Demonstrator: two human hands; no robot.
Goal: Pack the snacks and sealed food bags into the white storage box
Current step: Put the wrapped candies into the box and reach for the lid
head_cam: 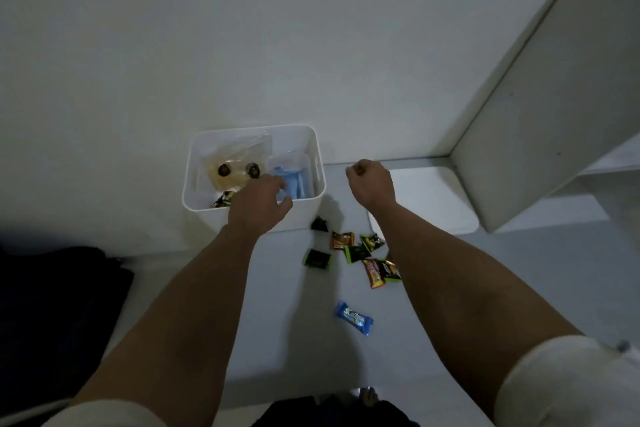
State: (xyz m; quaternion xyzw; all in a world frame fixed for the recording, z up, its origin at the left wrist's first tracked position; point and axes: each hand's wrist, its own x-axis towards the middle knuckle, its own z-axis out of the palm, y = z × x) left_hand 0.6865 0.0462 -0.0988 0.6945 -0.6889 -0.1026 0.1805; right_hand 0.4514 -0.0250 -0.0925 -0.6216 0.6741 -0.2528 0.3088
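Note:
The white storage box (313, 149) stands against the wall. Inside it lie a clear sealed bag of yellowish food (235, 163), a bag of blue items (294, 180) and a small dark snack (223, 199). My left hand (259, 206) hangs over the box's front rim, fingers loosely extended into it, with nothing visible in them. To the right of the box, my right hand (369, 182) hovers curled into a fist, and no object shows in it. Several small wrapped snacks lie on the floor, among them an orange one (343, 240), a red one (374, 273) and a blue one (353, 318).
A flat white lid (436, 198) lies on the floor right of the box. A white cabinet panel (554, 114) rises at the far right. Dark fabric (52, 305) covers the floor at the left.

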